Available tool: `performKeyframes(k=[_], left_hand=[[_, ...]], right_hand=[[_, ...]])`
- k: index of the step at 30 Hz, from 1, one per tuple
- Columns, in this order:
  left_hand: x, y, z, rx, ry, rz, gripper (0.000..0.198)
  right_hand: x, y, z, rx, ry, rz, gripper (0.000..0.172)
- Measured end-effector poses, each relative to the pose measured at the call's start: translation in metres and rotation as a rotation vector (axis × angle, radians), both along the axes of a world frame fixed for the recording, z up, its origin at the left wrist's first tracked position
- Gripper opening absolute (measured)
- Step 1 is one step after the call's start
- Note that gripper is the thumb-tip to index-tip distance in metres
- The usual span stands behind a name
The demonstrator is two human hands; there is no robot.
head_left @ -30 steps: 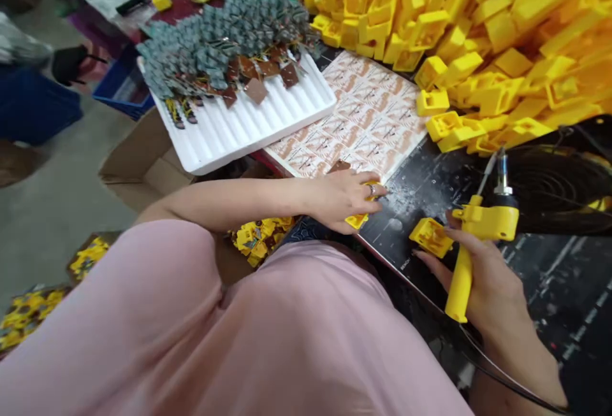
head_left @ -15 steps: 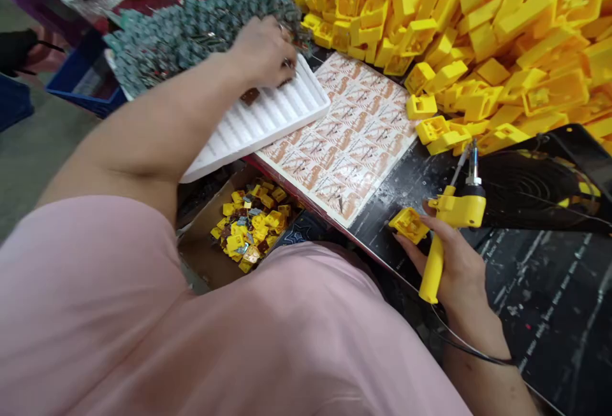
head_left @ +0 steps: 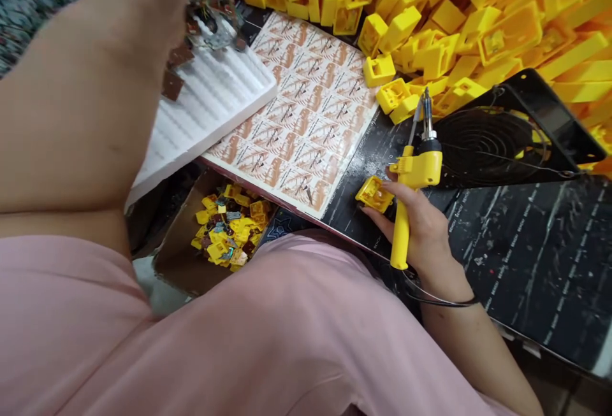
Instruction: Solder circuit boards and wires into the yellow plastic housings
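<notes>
While the left hand is out of view past the top edge, so that its grasp cannot be told, the right hand (head_left: 425,231) holds a yellow plastic pistol-shaped tool (head_left: 415,171) with a slim metal tip (head_left: 428,110) and pinches a small, open yellow plastic box (head_left: 374,193) over the black printed bench surface (head_left: 526,263). The box looks light, stiff and slick, best held by its outer walls; the tool seems nose-heavy and possibly hot-tipped, safest by the handle.
</notes>
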State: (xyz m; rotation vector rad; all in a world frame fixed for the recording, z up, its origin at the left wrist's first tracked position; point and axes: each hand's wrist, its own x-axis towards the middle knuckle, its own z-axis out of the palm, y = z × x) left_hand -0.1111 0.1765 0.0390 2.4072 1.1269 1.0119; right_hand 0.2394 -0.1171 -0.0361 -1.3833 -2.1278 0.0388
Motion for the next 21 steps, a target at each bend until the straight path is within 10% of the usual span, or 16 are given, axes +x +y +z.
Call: performKeyframes(k=[4, 8, 14, 21], left_hand=[[0.094, -0.074, 0.011, -0.557, -0.396, -0.030, 0.037], [0.131, -0.113, -0.016, -0.946, -0.357, -0.060, 0.012], [0.085, -0.137, -0.057, -0.501, 0.275, -0.036, 0.019], [0.062, -0.167, -0.031, -0.242, 0.719, 0.049, 0.033]], right_hand=[[-0.010, 0.004, -0.003, 0.016, -0.042, -0.008, 0.043], [-0.013, 0.002, -0.008, -0.027, -0.039, 0.004, 0.047], [-0.010, -0.005, -0.009, -0.001, 0.006, 0.035, 0.049], [-0.011, -0.007, -0.006, -0.048, 0.070, 0.175, 0.052]])
